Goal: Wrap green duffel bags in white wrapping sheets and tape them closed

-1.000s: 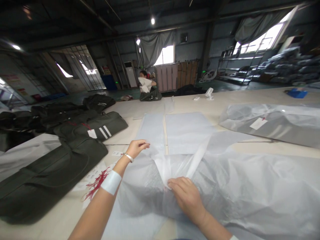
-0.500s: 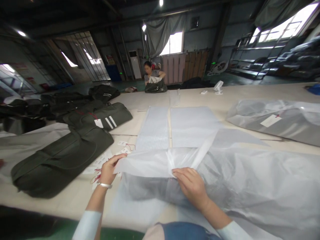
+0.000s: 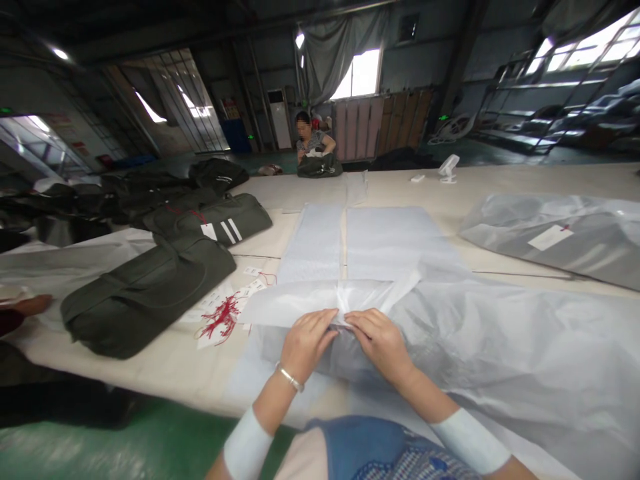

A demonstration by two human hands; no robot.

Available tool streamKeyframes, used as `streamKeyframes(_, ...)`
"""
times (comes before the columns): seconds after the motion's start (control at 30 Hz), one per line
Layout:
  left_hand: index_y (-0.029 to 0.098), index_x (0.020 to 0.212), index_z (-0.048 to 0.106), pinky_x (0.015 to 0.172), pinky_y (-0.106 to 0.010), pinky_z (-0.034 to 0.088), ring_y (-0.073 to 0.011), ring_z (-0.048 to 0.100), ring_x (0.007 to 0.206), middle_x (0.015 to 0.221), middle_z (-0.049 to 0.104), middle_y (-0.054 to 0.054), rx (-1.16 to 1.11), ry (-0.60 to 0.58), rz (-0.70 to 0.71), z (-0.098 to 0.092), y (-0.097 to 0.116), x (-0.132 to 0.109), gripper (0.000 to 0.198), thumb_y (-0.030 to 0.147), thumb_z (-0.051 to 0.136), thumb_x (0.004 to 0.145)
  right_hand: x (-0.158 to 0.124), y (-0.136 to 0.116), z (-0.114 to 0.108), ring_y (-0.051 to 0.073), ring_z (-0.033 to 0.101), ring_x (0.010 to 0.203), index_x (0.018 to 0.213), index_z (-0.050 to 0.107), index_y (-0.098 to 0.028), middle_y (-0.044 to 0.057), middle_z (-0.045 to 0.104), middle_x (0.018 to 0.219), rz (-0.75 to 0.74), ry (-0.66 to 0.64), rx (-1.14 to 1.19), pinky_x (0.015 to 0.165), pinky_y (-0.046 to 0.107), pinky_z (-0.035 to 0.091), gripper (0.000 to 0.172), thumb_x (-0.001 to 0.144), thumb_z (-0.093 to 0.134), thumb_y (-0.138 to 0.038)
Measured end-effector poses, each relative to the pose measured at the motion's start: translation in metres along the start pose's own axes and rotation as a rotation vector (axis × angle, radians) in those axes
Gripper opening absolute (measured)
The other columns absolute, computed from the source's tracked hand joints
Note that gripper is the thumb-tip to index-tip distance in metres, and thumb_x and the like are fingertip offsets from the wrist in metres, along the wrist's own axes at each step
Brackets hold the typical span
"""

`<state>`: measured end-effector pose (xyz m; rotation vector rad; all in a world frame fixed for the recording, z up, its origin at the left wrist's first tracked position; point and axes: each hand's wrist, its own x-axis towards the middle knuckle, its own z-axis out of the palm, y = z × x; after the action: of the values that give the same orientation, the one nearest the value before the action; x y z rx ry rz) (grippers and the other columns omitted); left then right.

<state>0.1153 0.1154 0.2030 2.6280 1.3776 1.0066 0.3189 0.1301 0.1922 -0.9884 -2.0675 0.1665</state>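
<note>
A large translucent white plastic bag lies on the table in front of me, with a dark item showing faintly inside it. Its folded end flap lies flat toward the left. My left hand and my right hand rest side by side on the bag just below the flap. Both have their fingertips pinched on the plastic at the flap's gathered middle. A bracelet circles my left wrist.
Dark green bags lie at the left, with red-stringed tags beside them. White sheets lie beyond the flap. Another bagged item sits at the right. A person works at the table's far end. Someone's hand shows at the left edge.
My left hand pulled the flap back from the far side, then slid along its edge to meet my right hand at the middle. The flap now lies folded flat.
</note>
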Motion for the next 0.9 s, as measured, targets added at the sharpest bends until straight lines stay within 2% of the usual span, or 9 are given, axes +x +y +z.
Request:
streamKeyframes(0.13, 0.021, 0.12, 0.062, 0.09, -0.034, 0.053, -0.0179, 0.067, 0.097, 0.106, 0.072, -0.005, 0.002, 0.078, -0.037, 0.012, -0.003, 0.003, 0.027, 0.029, 0.052, 0.096, 0.006, 0.008, -0.007, 0.021, 0.066, 0.093, 0.103, 0.07, -0.022, 0.005, 0.073, 0.101, 0.02, -0.053, 0.084, 0.085, 0.037, 0.054, 0.017, 0.093, 0.056, -0.02)
streamKeyframes(0.33, 0.021, 0.104, 0.066, 0.095, -0.034, 0.05, -0.0148, 0.066, 0.094, 0.099, 0.073, -0.002, -0.017, 0.135, -0.024, 0.009, 0.003, 0.007, 0.016, 0.022, 0.053, 0.095, 0.021, 0.011, -0.022, 0.021, 0.067, 0.094, 0.099, 0.072, -0.022, 0.004, 0.074, 0.099, 0.15, -0.151, 0.196, 0.088, 0.037, 0.053, 0.017, 0.093, 0.055, -0.022)
streamKeyframes(0.47, 0.022, 0.1, 0.066, 0.097, -0.036, 0.05, -0.0136, 0.065, 0.091, 0.096, 0.072, -0.001, -0.005, 0.131, 0.026, 0.011, 0.008, 0.006, 0.014, 0.02, 0.053, 0.095, 0.029, 0.001, -0.03, 0.02, 0.066, 0.091, 0.096, 0.07, -0.021, 0.004, 0.073, 0.096, 0.197, -0.105, 0.174, 0.084, 0.035, 0.052, 0.016, 0.092, 0.054, -0.023)
streamKeyframes(0.63, 0.023, 0.103, 0.065, 0.096, -0.037, 0.051, -0.0151, 0.065, 0.094, 0.099, 0.071, -0.002, 0.055, 0.152, 0.079, 0.011, 0.015, -0.001, 0.015, 0.019, 0.053, 0.094, 0.025, -0.01, -0.031, 0.02, 0.063, 0.092, 0.093, 0.067, -0.022, 0.003, 0.071, 0.095, 0.076, -0.1, 0.029, 0.087, 0.036, 0.048, 0.013, 0.093, 0.055, -0.023)
streamKeyframes(0.7, 0.023, 0.103, 0.065, 0.095, -0.036, 0.053, -0.017, 0.063, 0.104, 0.112, 0.069, -0.005, 0.074, 0.194, 0.079, 0.011, 0.018, -0.003, 0.016, 0.018, 0.054, 0.093, 0.02, -0.01, -0.028, 0.02, 0.063, 0.091, 0.094, 0.067, -0.022, 0.004, 0.071, 0.093, 0.025, -0.135, -0.013, 0.086, 0.036, 0.048, 0.012, 0.093, 0.055, -0.023)
streamKeyframes(0.8, 0.02, 0.103, 0.065, 0.099, -0.037, 0.052, -0.021, 0.054, 0.124, 0.136, 0.056, -0.01, 0.09, 0.202, 0.102, 0.014, 0.019, -0.004, 0.015, 0.017, 0.055, 0.093, 0.012, -0.007, -0.023, 0.021, 0.063, 0.09, 0.096, 0.067, -0.021, 0.005, 0.071, 0.092, -0.045, -0.163, -0.057, 0.083, 0.035, 0.048, 0.013, 0.094, 0.054, -0.02)
streamKeyframes(0.9, 0.018, 0.104, 0.064, 0.102, -0.038, 0.051, -0.0197, 0.056, 0.123, 0.131, 0.061, -0.009, 0.072, 0.157, 0.172, 0.02, 0.016, -0.003, 0.016, 0.014, 0.053, 0.093, 0.005, -0.003, -0.019, 0.021, 0.062, 0.089, 0.098, 0.066, -0.02, 0.006, 0.071, 0.095, -0.09, -0.165, -0.071, 0.082, 0.034, 0.049, 0.014, 0.094, 0.052, -0.017)
